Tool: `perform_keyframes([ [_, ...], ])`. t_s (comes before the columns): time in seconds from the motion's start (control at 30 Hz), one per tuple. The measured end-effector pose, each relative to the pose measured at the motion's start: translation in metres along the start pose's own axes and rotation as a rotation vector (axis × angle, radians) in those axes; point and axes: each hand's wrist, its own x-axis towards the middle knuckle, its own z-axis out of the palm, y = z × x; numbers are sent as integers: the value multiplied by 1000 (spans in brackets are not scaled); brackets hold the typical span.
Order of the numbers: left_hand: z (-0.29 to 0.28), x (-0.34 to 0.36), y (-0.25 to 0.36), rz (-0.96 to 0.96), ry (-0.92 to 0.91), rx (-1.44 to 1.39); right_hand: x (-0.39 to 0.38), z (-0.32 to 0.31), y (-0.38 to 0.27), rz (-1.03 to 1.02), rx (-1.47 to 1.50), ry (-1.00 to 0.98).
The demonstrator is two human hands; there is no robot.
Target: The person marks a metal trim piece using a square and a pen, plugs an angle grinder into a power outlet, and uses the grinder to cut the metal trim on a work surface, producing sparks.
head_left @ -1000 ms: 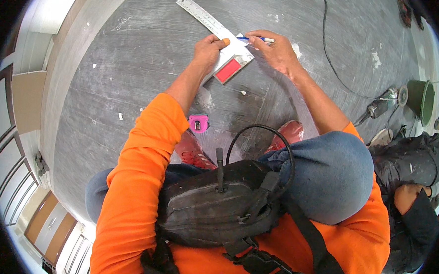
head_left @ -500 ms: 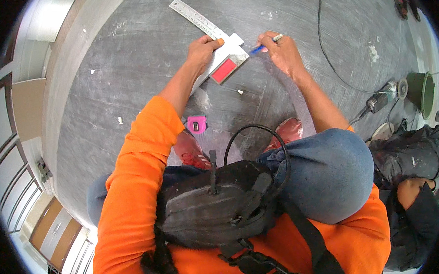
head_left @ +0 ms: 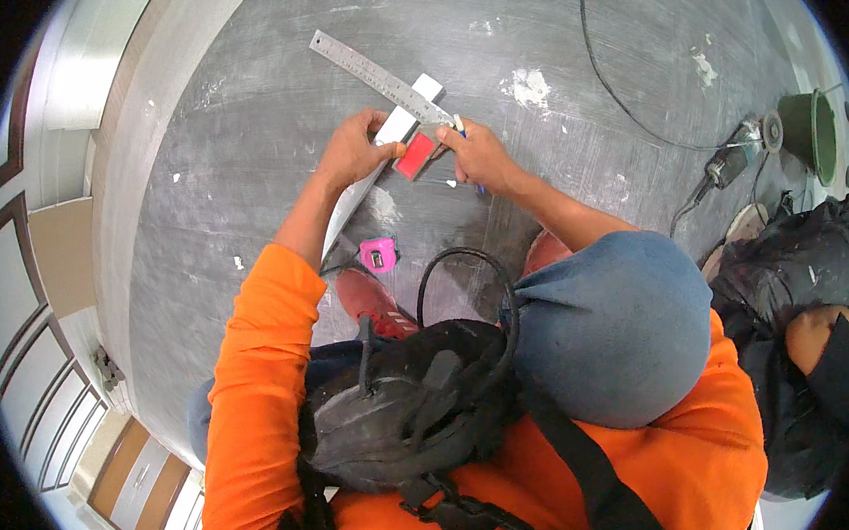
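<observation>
A pale metal bar [head_left: 359, 190] lies slantwise on the grey floor, its near end close to my left shoe. Across its far part rests a try square, with its steel ruler blade [head_left: 358, 67] pointing to the far left and its red-inset stock [head_left: 415, 155] along the bar's right side. My left hand [head_left: 352, 151] pinches the bar from the left, thumb against the stock's edge. With thumb and fingers, my right hand [head_left: 483, 158] grips the square's corner. A blue pen [head_left: 460, 125] with a white end is also tucked in its fingers, partly hidden.
A pink tape measure [head_left: 378, 254] lies by my left shoe. At the right are an angle grinder [head_left: 731, 158], its black cord [head_left: 611, 92] and a green bucket [head_left: 808, 132]. Another person in dark clothes [head_left: 789, 274] sits close on my right. White smears [head_left: 527, 87] mark the floor.
My right hand has come left, with the pen, onto the square's corner. My left hand has left the ruler blade and slid nearer along the bar. The square has shifted on the bar.
</observation>
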Motion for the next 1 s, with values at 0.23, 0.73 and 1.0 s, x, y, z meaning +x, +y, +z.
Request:
perform_keyframes([
  [0.23, -7, -13, 13, -59, 5, 149, -7, -13, 6, 60, 210, -15],
  [0.73, 11, -13, 27, -67, 170, 252, -9, -19, 6, 48, 164, -124],
  [1.0, 13, 16, 8, -108, 100, -489, 7, -14, 16, 108, 190, -104],
])
